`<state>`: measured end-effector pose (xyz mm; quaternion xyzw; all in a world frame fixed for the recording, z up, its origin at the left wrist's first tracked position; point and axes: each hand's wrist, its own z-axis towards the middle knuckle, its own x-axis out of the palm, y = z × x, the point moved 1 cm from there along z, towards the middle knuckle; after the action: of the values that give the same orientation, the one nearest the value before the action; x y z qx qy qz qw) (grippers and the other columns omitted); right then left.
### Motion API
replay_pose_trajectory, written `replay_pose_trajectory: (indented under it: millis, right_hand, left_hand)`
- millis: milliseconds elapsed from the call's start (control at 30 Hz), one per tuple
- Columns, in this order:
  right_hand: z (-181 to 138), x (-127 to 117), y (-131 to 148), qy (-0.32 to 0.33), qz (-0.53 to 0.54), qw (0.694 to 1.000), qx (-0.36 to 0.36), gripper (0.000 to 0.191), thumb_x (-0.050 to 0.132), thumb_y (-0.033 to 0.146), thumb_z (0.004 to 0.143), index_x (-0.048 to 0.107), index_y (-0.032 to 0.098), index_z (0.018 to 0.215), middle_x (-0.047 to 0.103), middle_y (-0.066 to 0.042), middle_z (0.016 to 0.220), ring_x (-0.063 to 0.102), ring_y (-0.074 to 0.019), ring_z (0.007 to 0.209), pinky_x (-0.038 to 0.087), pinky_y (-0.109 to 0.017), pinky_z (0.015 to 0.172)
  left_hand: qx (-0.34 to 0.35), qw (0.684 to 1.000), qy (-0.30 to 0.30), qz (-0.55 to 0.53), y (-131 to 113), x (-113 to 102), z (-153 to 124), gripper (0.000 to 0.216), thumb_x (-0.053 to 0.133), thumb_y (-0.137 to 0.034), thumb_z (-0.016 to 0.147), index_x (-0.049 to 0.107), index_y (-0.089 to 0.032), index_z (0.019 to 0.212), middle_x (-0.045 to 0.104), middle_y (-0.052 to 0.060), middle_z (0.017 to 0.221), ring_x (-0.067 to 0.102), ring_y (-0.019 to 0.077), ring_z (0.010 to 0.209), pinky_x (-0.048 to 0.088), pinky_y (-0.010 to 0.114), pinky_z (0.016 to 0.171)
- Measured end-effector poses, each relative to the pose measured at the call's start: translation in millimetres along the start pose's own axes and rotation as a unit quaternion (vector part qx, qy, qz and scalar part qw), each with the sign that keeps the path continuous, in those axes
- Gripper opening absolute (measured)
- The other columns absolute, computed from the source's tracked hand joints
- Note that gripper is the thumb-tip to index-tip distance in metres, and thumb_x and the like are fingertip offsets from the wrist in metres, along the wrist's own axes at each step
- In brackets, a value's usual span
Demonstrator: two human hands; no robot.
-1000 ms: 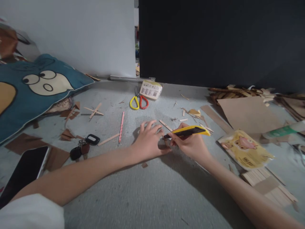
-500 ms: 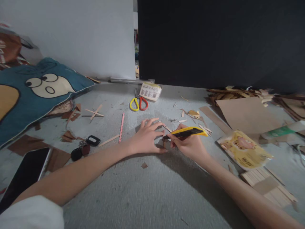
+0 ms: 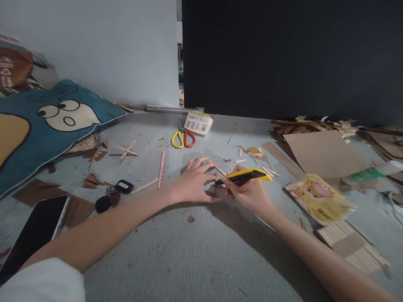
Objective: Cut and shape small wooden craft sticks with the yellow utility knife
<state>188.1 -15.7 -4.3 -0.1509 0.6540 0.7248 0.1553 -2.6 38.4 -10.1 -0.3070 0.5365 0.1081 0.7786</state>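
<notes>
Curved over the table, my left hand (image 3: pixel 197 182) steadies a small wooden craft stick (image 3: pixel 221 171) with its fingertips; much of the stick is hidden by the fingers. A small brown piece (image 3: pixel 217 190) stands near the left thumb tip. My right hand (image 3: pixel 248 193) is closed around a yellow and black utility knife (image 3: pixel 248 175), held like a pen. Its front end points left, down at the stick between both hands, and the blade itself is too small to make out.
Scissors (image 3: pixel 183 139) and a white packet (image 3: pixel 198 123) lie beyond my hands. At left are a pink strip (image 3: pixel 161 170), crossed sticks (image 3: pixel 127 150), keys (image 3: pixel 108 199), a phone (image 3: pixel 34 230) and a blue cushion (image 3: pixel 63 113). At right are a yellow packet (image 3: pixel 321 197), bundled sticks (image 3: pixel 352 247) and cardboard (image 3: pixel 315 151).
The knife's rear end has dipped slightly and shifted a little left. Both hands stay in nearly the same place, and the camera view has moved slightly.
</notes>
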Motion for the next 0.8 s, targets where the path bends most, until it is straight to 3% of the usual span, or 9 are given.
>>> replay_pose_trajectory:
  millis: [100,233,333,533,800]
  right_hand:
    - [0,0,-1,-0.001,0.0,1.0,-0.007,0.046,0.063,0.068,0.09,0.047,0.028,0.074,0.068,-0.001,0.053,0.068,-0.0231,0.05,0.051,-0.035,0.053]
    - [-1,1,-3,-0.015,-0.022,1.0,-0.012,0.041,0.063,0.063,0.091,0.047,0.028,0.077,0.069,-0.001,0.056,0.069,-0.0233,0.052,0.051,-0.035,0.054]
    - [-1,1,-3,-0.015,-0.022,0.999,-0.017,0.04,0.063,0.062,0.09,0.046,0.028,0.077,0.069,-0.002,0.057,0.07,-0.024,0.055,0.052,-0.035,0.055]
    - [-2,1,1,-0.008,-0.023,1.0,-0.01,0.039,0.062,0.059,0.091,0.046,0.029,0.075,0.068,-0.001,0.053,0.068,-0.0228,0.05,0.05,-0.034,0.054]
    - [-2,1,-4,-0.02,-0.041,0.999,-0.016,0.03,0.061,0.052,0.091,0.046,0.029,0.077,0.068,0.0,0.057,0.068,-0.024,0.054,0.049,-0.034,0.054]
  left_hand:
    - [-0.001,1.0,-0.01,0.012,-2,0,0,0.05,0.084,-0.054,0.071,0.076,-0.029,0.113,0.062,0.009,0.142,0.037,0.0394,0.148,0.02,0.064,0.123]
    - [-0.028,0.998,-0.043,0.036,-19,11,0,0.043,0.077,-0.058,0.078,0.077,-0.024,0.104,0.07,0.011,0.123,0.042,0.0386,0.145,0.009,0.064,0.127]
    - [-0.036,0.997,-0.051,0.038,-22,14,0,0.04,0.074,-0.051,0.081,0.076,-0.021,0.107,0.068,0.013,0.129,0.041,0.038,0.146,0.012,0.062,0.128]
    - [0.012,0.999,0.013,0.028,-3,0,1,0.051,0.082,-0.055,0.074,0.076,-0.026,0.115,0.056,0.012,0.152,0.033,0.0407,0.151,0.021,0.065,0.123]
    - [-0.037,0.996,-0.056,0.059,-20,14,-1,0.044,0.075,-0.06,0.079,0.077,-0.023,0.104,0.066,0.013,0.137,0.04,0.0384,0.146,0.014,0.063,0.125]
